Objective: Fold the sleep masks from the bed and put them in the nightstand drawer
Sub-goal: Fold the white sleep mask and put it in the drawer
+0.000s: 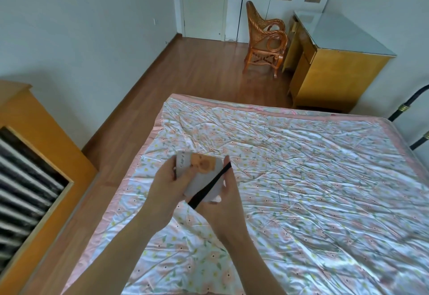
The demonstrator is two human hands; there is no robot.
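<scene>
The left hand (166, 178) grips the grey sleep mask (199, 174) above the floral quilt (301, 178); the right hand (222, 199) pinches its black strap (210, 189) taut; tucking the strap flat across the fold should keep it compact; the open nightstand drawer (30, 174) waits at near left, unobstructed; a rattan chair (264, 39) stands far off.

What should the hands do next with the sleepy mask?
Probably tuck the black strap flat against the mask. Both the left hand and right hand hold the mask above the bed, and the strap still stretches loose across it.
</scene>
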